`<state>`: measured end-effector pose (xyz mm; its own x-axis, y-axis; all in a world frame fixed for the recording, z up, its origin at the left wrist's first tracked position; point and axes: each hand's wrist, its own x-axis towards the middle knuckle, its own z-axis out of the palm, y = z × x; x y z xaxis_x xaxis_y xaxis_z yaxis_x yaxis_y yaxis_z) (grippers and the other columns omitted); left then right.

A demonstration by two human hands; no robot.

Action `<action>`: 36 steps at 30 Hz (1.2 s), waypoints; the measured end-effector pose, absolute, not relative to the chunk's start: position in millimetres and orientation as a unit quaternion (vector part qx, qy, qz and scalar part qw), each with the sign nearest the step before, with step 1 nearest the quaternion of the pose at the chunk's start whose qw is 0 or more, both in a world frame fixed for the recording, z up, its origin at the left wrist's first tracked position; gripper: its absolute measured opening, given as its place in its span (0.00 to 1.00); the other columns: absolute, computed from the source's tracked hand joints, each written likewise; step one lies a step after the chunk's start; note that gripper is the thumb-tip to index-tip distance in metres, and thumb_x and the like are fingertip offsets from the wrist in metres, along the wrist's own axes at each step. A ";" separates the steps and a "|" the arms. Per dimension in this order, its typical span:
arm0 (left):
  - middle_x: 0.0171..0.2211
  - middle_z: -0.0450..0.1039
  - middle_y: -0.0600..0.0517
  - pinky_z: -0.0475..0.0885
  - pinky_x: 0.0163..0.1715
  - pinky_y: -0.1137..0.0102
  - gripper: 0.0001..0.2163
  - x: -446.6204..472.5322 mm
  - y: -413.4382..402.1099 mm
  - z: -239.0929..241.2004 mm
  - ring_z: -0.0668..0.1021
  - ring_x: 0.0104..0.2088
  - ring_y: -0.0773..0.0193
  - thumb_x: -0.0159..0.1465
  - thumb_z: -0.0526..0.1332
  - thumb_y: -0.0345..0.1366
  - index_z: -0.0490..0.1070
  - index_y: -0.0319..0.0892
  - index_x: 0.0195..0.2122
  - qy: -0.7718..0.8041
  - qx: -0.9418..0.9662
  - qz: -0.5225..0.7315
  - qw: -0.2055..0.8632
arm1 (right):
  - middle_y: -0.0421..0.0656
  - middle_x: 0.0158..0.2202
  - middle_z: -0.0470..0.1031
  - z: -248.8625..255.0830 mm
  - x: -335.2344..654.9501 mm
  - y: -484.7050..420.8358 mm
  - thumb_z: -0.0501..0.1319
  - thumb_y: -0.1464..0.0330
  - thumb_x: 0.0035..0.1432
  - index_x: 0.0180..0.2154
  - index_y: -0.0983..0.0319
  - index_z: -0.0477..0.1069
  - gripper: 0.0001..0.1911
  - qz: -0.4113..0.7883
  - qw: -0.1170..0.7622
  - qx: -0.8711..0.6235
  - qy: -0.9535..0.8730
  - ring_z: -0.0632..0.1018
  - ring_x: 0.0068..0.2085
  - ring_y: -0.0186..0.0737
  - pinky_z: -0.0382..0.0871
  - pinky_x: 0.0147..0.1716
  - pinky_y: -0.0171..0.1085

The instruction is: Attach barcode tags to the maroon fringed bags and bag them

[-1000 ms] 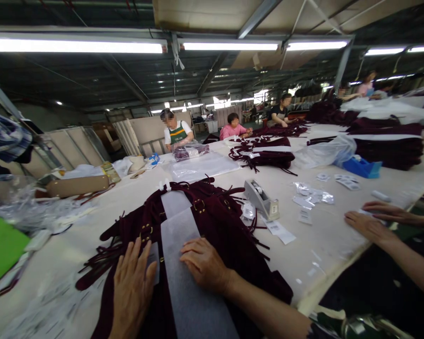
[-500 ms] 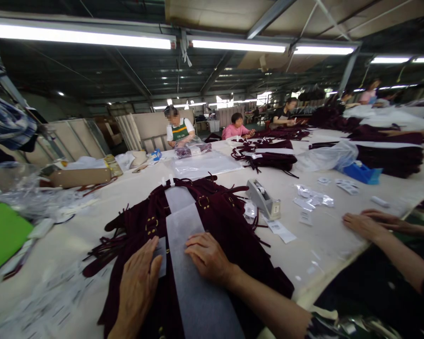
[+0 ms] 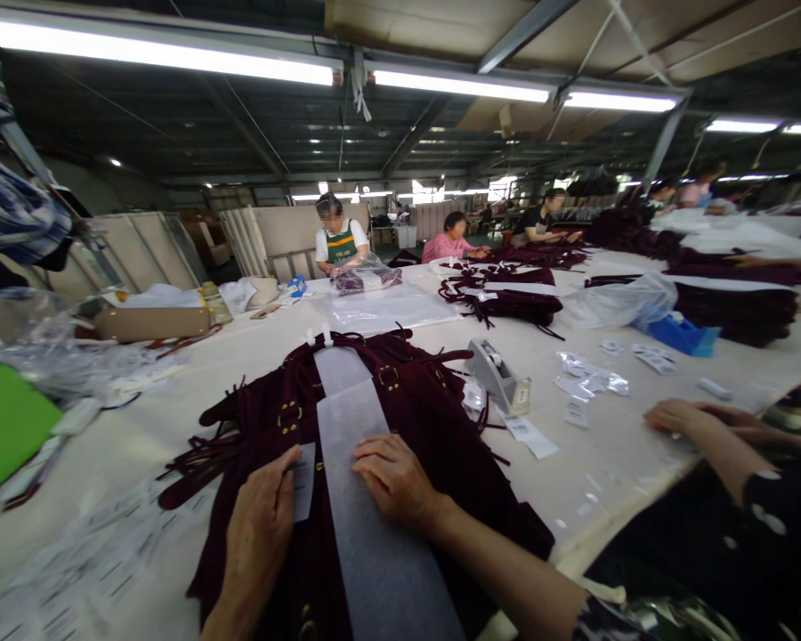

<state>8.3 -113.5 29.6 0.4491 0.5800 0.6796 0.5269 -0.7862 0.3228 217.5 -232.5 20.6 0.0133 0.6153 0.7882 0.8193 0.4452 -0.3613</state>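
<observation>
A dark maroon fringed garment [image 3: 460,445] with brass buckles and eyelets lies spread on the table in front of me. Down its middle runs a long whitish paper strip [image 3: 360,445]. My left hand [image 3: 257,525] is closed at the edge of a small grey-white printed card [image 3: 303,485], which rests on the garment just left of the strip. My right hand [image 3: 397,481] lies on the paper strip, palm down, its fingers slightly bent and holding nothing.
A grey tape dispenser [image 3: 500,378] stands beyond the garment, near loose stickers [image 3: 591,374]. A co-worker's hands [image 3: 700,418] rest at the table edge on my right. Maroon stacks [image 3: 734,307], plastic bags [image 3: 614,298] and other people are farther back. A green board [image 3: 10,427] lies left.
My left hand has drawn slightly left and its fingers have closed in at the card's edge, so more of the card shows. My right hand stays on the strip, nearly still.
</observation>
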 end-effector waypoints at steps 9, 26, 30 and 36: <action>0.50 0.73 0.42 0.71 0.50 0.55 0.17 9.4 -113.9 37.5 0.75 0.49 0.50 0.69 0.52 0.45 0.72 0.41 0.51 0.300 0.862 0.407 -0.030 | 0.45 0.45 0.78 20.5 218.4 -233.4 0.57 0.73 0.64 0.42 0.59 0.74 0.08 -0.097 0.490 -0.515 -0.697 0.75 0.52 0.41 0.66 0.52 0.43; 0.59 0.70 0.43 0.71 0.52 0.53 0.19 16.9 -111.5 42.5 0.73 0.56 0.47 0.67 0.54 0.43 0.70 0.44 0.56 0.288 0.914 0.269 -0.094 | 0.44 0.46 0.78 18.1 221.5 -232.8 0.57 0.72 0.65 0.42 0.59 0.74 0.08 -0.090 0.491 -0.515 -0.697 0.74 0.53 0.41 0.64 0.52 0.43; 0.64 0.63 0.42 0.64 0.60 0.53 0.22 15.4 -106.7 32.0 0.67 0.63 0.49 0.69 0.51 0.44 0.65 0.43 0.62 0.268 0.918 0.268 -0.114 | 0.43 0.46 0.78 18.0 221.3 -232.2 0.57 0.73 0.64 0.42 0.59 0.73 0.08 -0.088 0.500 -0.507 -0.697 0.74 0.53 0.41 0.64 0.52 0.42; 0.66 0.59 0.40 0.66 0.59 0.55 0.25 13.4 -101.3 29.5 0.68 0.63 0.49 0.69 0.51 0.44 0.61 0.41 0.64 0.276 0.922 0.241 -0.124 | 0.45 0.46 0.78 18.1 221.6 -232.6 0.56 0.72 0.65 0.41 0.60 0.74 0.08 -0.086 0.495 -0.513 -0.696 0.74 0.53 0.41 0.65 0.52 0.42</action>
